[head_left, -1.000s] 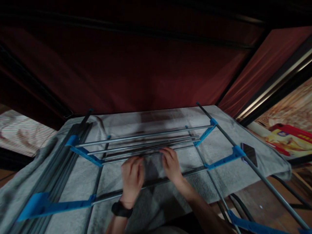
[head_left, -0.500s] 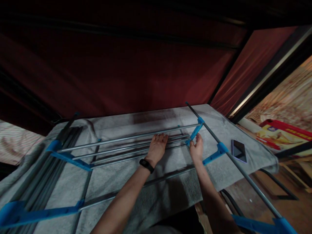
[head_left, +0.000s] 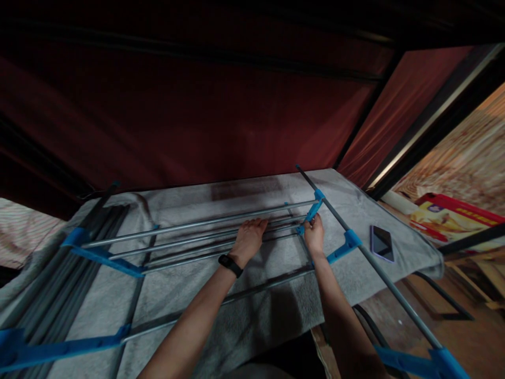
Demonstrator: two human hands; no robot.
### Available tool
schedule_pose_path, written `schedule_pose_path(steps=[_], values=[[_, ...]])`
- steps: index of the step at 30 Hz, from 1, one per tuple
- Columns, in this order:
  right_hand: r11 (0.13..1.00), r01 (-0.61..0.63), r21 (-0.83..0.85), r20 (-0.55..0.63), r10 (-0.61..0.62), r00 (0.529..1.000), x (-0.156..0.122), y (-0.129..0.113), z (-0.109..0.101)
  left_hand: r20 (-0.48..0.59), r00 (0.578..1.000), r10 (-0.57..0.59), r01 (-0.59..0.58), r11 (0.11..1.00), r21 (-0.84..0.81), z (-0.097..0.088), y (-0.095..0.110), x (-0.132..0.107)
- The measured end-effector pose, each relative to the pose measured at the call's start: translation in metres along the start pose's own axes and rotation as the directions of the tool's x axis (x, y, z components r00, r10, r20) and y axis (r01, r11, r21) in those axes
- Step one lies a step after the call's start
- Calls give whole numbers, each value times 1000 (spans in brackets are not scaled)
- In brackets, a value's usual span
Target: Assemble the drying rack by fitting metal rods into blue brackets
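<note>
A folding drying rack of grey metal rods [head_left: 189, 236] and blue plastic brackets lies across a grey towel [head_left: 260, 310]. My left hand [head_left: 248, 239], with a black band on its wrist, lies flat on the middle rods with the fingers stretched forward. My right hand [head_left: 314, 235] is closed round the small blue bracket [head_left: 312, 211] at the right end of those rods.
A dark phone [head_left: 382, 243] lies on the towel's right part, beyond the long diagonal rod [head_left: 371, 263]. More folded rods [head_left: 59, 284] stack at the left. Dark red curtain [head_left: 197, 110] hangs behind. A red and yellow package [head_left: 453, 221] sits at the right, floor below.
Both hands went from the near middle of the rods forward and to the right. The right hand has closed on the blue bracket; the left now lies flat on the rods.
</note>
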State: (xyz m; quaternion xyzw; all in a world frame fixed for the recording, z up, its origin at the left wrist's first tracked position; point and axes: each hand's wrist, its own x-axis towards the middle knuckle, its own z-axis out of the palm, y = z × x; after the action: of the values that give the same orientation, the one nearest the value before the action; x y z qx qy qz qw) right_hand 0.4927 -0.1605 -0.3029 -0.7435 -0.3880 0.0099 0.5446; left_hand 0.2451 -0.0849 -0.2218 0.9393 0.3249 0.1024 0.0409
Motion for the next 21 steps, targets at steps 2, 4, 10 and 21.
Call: schedule_pose_path(steps=[2,4,10,21], values=[[1000,-21,5,-3,21,1000,1,-1,1,-10,1000,6,-6,1000,-2,-1,-1,0],[1000,-28,2,1,28,1000,2,0,2,-17,1000,9,-9,1000,-3,-2,-1,-1],[999,-38,-6,8,38,999,5,2,3,-39,999,8,-8,1000,-20,-4,-1,-2],[998,-40,-52,32,42,999,7,0,3,-71,997,4,-8,998,-62,-5,-1,-2]])
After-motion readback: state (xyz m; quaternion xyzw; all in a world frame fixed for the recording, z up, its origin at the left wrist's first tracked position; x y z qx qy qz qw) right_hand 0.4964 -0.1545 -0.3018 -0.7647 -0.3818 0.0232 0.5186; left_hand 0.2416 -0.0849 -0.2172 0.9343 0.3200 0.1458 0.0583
